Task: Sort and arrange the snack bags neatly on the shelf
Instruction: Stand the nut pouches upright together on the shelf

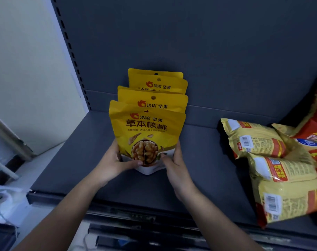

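The walnut bags [154,101] are bright yellow with orange-red logos and dark brown lettering; the front walnut bag [147,131] shows a golden-brown walnut picture above a white base. The shelf [78,160] is dark slate grey. The pale packets [259,140] are straw yellow with red-orange panels and white barcode patches. The wall [27,69] is cream.

Shop, slotted dark display shelf [92,151], stocked snack bags [251,140]

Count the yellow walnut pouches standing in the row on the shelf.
6: the front pouch gripped by the left hand and right hand, five more pouches upright behind it toward the back panel. Overlap may hide others.
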`<state>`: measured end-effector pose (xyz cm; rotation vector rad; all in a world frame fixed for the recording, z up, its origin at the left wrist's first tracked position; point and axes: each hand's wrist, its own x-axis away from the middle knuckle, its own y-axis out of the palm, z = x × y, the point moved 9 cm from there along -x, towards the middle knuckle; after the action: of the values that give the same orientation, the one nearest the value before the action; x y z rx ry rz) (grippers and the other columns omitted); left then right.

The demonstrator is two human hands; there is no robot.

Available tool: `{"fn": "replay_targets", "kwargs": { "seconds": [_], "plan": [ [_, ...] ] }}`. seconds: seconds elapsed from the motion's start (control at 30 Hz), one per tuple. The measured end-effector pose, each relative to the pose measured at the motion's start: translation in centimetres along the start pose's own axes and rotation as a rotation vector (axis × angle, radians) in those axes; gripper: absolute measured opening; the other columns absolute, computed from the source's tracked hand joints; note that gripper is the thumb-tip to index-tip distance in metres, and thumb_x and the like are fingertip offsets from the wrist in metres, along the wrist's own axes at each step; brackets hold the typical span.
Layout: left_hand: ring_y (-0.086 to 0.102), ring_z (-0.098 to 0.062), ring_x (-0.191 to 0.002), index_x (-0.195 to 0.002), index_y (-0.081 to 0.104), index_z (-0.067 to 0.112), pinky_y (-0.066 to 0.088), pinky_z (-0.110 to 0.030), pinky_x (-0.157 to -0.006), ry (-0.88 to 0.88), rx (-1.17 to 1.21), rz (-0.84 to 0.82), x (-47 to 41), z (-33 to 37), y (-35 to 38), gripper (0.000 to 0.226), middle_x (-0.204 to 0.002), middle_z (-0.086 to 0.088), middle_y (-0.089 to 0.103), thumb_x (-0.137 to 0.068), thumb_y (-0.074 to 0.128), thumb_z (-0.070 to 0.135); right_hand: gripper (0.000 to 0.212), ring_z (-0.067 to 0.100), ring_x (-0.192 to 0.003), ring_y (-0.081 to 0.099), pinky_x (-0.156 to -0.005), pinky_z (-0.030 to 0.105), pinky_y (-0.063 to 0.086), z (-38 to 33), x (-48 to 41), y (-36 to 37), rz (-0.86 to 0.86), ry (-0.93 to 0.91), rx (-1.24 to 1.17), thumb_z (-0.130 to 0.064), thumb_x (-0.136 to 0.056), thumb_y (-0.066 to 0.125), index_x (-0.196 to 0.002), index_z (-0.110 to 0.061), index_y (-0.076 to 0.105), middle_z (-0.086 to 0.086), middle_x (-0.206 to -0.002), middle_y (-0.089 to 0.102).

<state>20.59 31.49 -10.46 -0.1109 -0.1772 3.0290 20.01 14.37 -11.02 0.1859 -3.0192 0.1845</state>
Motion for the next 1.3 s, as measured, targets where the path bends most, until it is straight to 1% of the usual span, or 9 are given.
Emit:
{"fn": "replay_targets", "kwargs": {
  "seconds": [0.23,0.47,0.63,0.73,0.87,0.97,1.07,1.2,1.3],
  "plan": [
    [0.050,-0.003,-0.124,-0.141,0.031,0.027,0.046,-0.016,-0.092,0.032,0.046,-0.033,1.4,0.9,-0.4,0.109,-0.134,0.018,0.052,-0.051,0.090,0.043,0.096,0.012,-0.145,0.021,-0.117,0.047,0.025,1.3,1.0,-0.2,0.077,-0.006,0.004,-0.051,-0.071,0.058,-0.152,-0.030,0.012,-0.008,-0.158,0.020],
    [0.042,-0.008,-0.133,-0.148,0.021,0.025,0.042,-0.022,-0.102,0.113,-0.026,-0.095,3.1,1.5,-0.2,0.101,-0.146,0.010,0.042,-0.067,0.081,0.022,0.080,0.010,-0.145,0.018,-0.117,0.043,0.026,1.5,3.5,-0.8,0.076,0.014,0.032,-0.033,-0.089,0.061,-0.153,-0.029,0.012,-0.011,-0.158,0.016],
    [0.044,-0.006,-0.130,-0.145,0.027,0.024,0.042,-0.022,-0.102,0.115,0.017,-0.067,3.5,1.5,0.2,0.094,-0.142,0.011,0.046,-0.069,0.082,0.021,0.068,0.005,-0.139,0.027,-0.115,0.041,0.029,0.2,4.0,-0.3,0.067,-0.080,0.086,-0.042,-0.086,0.065,-0.143,-0.036,0.028,-0.019,-0.147,0.030],
    [0.047,-0.004,-0.126,-0.141,0.031,0.028,0.042,-0.038,-0.105,0.100,0.033,-0.006,3.2,1.8,0.6,0.099,-0.137,0.015,0.049,-0.059,0.085,0.043,0.072,0.009,-0.138,0.034,-0.112,0.034,0.034,-1.5,4.0,0.6,0.069,-0.165,0.120,-0.039,-0.086,0.064,-0.146,-0.027,0.027,-0.008,-0.147,0.038],
    [0.048,-0.003,-0.126,-0.142,0.029,0.030,0.044,-0.028,-0.100,0.105,0.049,0.052,3.5,2.0,0.0,0.103,-0.135,0.017,0.050,-0.056,0.085,0.041,0.095,0.011,-0.143,0.025,-0.115,0.042,0.030,-1.4,3.8,0.1,0.049,-0.142,0.141,-0.056,-0.072,0.061,-0.151,-0.023,0.019,-0.005,-0.155,0.027],
    [0.049,0.005,-0.121,-0.140,0.032,0.029,0.042,-0.007,-0.091,0.094,0.063,0.108,4.1,1.9,-0.2,0.100,-0.130,0.022,0.053,-0.054,0.082,0.038,0.079,0.004,-0.142,0.021,-0.116,0.033,0.026,-1.0,3.7,-0.9,0.009,-0.129,0.114,-0.032,-0.089,0.064,-0.152,-0.019,0.019,-0.009,-0.156,0.023],
    [0.047,0.012,-0.118,-0.139,0.033,0.030,0.039,-0.001,-0.088,0.057,0.041,0.158,4.8,1.9,0.2,0.097,-0.131,0.024,0.050,-0.055,0.080,0.044,0.051,-0.016,-0.122,0.038,-0.099,0.010,0.035,-1.0,3.6,-1.1,-0.051,-0.141,0.082,-0.023,-0.093,0.060,-0.139,-0.023,0.038,-0.017,-0.139,0.043],
    [0.048,0.001,-0.121,-0.135,0.039,0.020,0.041,-0.020,-0.098,0.081,0.071,0.328,5.8,2.5,-0.7,0.070,-0.131,0.009,0.052,-0.076,0.077,0.030,0.050,0.009,-0.129,0.044,-0.107,0.034,0.039,-1.0,3.9,-1.6,-0.014,-0.146,0.004,-0.031,-0.091,0.062,-0.136,-0.018,0.045,-0.004,-0.137,0.050],
    [0.057,0.002,-0.110,-0.129,0.043,0.012,0.049,-0.013,-0.086,0.142,0.180,0.400,6.1,4.2,-1.5,0.047,-0.115,0.009,0.061,-0.086,0.062,0.012,0.023,0.005,-0.109,0.056,-0.090,0.023,0.045,-3.1,4.1,-2.3,0.003,-0.241,-0.048,-0.017,-0.092,0.061,-0.111,-0.029,0.057,-0.013,-0.112,0.062]
  ]
}}
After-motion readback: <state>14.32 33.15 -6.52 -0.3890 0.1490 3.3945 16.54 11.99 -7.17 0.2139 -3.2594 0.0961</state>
